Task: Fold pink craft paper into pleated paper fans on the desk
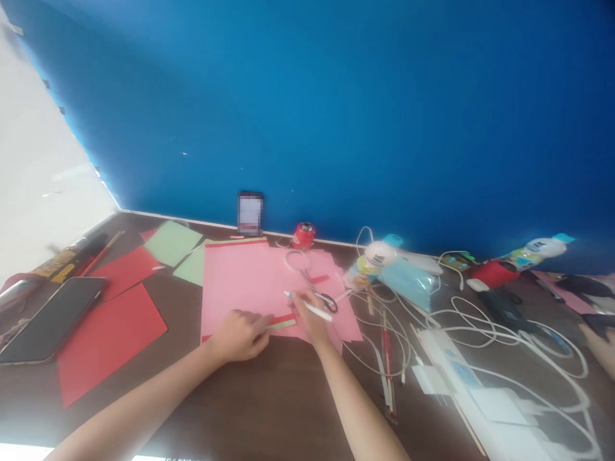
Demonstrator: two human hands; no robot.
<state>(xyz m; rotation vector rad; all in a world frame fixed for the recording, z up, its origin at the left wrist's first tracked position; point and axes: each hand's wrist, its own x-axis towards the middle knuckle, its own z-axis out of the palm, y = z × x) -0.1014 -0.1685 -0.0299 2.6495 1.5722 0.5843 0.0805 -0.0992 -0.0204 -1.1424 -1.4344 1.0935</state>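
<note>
Desk [269,410]: brown, bearing everything below the wall.
Power strip [464,381]: white, near right, with plugs and white cables [485,330] looping around it.
Left hand [240,336]: resting on the lower edge of the pink paper, fingers bent at the end of the narrow strips; cannot tell whether its grip pinches them or only presses.
Right hand [310,317]: its grip closed around a white pen [321,312], blue end pointing up and left over the paper.
Strips: one red [283,318], one pale green [283,324], side by side between the two hands.
Pink paper [235,275]: in front of the person, under both hands.
Red sheets [115,339]: left of the pink paper, by a large dark phone [52,320].
Dark loop [329,303]: just beyond the pen, seemingly a scissor handle.
Co-worker's hand [598,346]: at the far right edge, partly cut off.
Green sheets [173,243]: beyond the red ones.
Bottle [372,261]: white-topped, beside a light blue packet [410,282].
Red roll [304,237]: at the back.
Small phone [250,212]: upright against the blue wall [307,109].
</note>
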